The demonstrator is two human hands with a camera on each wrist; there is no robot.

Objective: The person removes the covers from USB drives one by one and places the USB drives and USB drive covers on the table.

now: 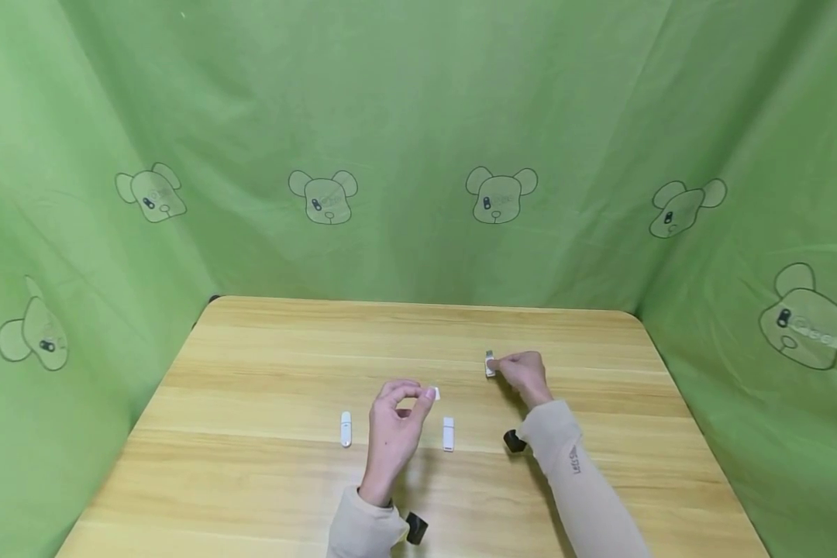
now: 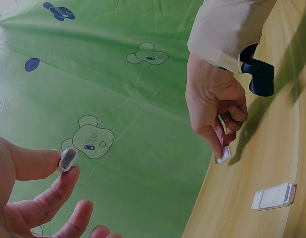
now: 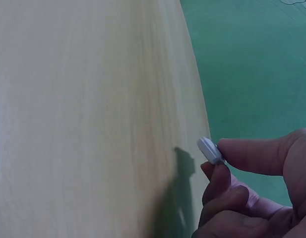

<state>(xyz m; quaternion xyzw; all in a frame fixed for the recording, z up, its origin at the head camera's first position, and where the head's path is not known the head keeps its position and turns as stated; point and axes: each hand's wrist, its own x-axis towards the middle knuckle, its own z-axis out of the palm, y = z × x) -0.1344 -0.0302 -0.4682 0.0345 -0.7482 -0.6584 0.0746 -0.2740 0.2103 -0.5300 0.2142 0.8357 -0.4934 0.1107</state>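
Note:
My left hand (image 1: 395, 434) pinches a small white cap (image 2: 68, 159) between thumb and fingers above the table. The cap's hollow opening faces the left wrist camera. Farther back to the right, my right hand (image 1: 526, 376) pinches a white USB stick (image 1: 490, 372) between thumb and finger. Its bare metal plug points toward the back of the table. A capped white USB stick (image 1: 449, 434) lies between the two hands, nearer the front. Left of my left hand lies another white USB stick (image 1: 346, 429), with rounded ends.
The wooden table (image 1: 265, 364) has green cloth walls (image 1: 411, 93) printed with bear heads at its back and sides. A black camera mount (image 1: 514, 441) sticks out from the right sleeve, and another black mount (image 1: 416, 528) from the left one.

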